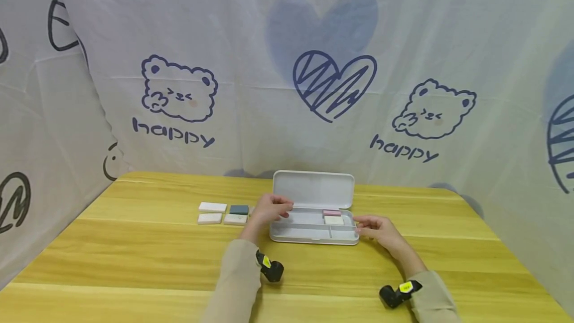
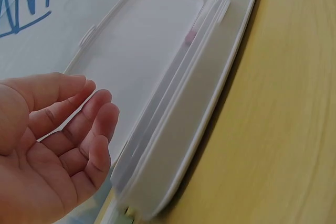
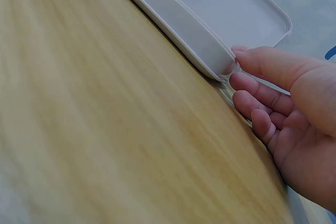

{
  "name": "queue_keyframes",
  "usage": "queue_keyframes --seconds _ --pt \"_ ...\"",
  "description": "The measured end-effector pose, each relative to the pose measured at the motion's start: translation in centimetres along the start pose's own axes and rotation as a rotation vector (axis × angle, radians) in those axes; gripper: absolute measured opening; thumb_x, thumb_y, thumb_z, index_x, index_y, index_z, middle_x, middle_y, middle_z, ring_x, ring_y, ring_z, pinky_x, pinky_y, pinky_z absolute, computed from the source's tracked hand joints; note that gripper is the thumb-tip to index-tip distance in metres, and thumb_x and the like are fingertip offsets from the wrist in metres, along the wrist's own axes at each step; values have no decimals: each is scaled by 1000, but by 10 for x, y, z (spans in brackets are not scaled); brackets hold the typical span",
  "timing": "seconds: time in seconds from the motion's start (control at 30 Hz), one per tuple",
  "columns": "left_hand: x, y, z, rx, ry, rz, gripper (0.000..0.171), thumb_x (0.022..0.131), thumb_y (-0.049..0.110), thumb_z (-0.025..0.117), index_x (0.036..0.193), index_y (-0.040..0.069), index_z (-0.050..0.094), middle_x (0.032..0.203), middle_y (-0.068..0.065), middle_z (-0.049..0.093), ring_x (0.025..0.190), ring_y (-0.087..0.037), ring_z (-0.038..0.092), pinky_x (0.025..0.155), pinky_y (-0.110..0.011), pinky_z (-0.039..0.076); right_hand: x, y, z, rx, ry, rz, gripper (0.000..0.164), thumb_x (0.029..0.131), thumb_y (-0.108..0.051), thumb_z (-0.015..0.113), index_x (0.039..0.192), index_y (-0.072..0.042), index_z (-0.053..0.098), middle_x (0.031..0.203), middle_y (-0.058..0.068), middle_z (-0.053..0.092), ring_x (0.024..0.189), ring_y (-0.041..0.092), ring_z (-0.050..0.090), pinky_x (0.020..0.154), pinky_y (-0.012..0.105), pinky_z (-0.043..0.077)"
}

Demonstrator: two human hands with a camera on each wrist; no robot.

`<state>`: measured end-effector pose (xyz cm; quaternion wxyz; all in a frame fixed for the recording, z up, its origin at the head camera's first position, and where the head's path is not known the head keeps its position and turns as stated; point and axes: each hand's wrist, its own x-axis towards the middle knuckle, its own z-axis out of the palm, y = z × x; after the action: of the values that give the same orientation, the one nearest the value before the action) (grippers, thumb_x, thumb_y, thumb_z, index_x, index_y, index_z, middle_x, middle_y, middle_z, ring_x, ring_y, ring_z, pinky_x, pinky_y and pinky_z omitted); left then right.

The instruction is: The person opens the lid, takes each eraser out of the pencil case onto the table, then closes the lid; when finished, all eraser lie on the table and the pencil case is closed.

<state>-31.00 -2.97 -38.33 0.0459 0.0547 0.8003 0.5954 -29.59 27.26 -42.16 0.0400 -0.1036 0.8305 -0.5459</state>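
Note:
A white pencil case [image 1: 293,233] stands on the table with its lid [image 1: 314,189] raised at the back. Inside, toward the right, lie a pink block [image 1: 332,213] and a cream-white block [image 1: 334,220], both eraser-like. My left hand [image 1: 271,208] hovers by the case's left end; its fingers [image 2: 79,129] are loosely bent and hold nothing. At the right end, my right hand [image 1: 380,231] holds the case's edge, thumb [image 3: 262,61] at the rim and fingers against the outer side. The fingers' exact contact is partly hidden.
Left of the case lie white blocks [image 1: 213,207] and a dark teal block [image 1: 239,209], partly beside my left forearm. The wooden table [image 1: 134,253] ends at a printed curtain [image 1: 251,88] behind the lid.

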Motion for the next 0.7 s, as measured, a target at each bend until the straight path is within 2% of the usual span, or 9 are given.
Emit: queue_keyframes --seconds 0.23,0.43,0.7 --pt "3 4 18 16 -40 15 18 83 12 62 93 -3 66 78 -6 63 65 -18 60 58 -26 45 0 0 0 -1 5 9 41 80 -11 66 114 10 54 87 8 60 71 14 48 57 22 40" --pt "2 6 34 78 -61 54 14 81 9 64 90 -2 67 75 -4 62 63 -13 56 56 -23 43 0 1 0 0 8 14 41 80 -11 66 114 10 54 88 9 60 71 14 49 57 23 40" --pt "5 10 48 140 -60 87 10 79 7 64 85 0 69 72 -2 61 62 -10 51 55 -21 41 1 2 0 4 3 16 41 81 -10 65 114 10 54 89 10 60 71 14 49 57 23 41"
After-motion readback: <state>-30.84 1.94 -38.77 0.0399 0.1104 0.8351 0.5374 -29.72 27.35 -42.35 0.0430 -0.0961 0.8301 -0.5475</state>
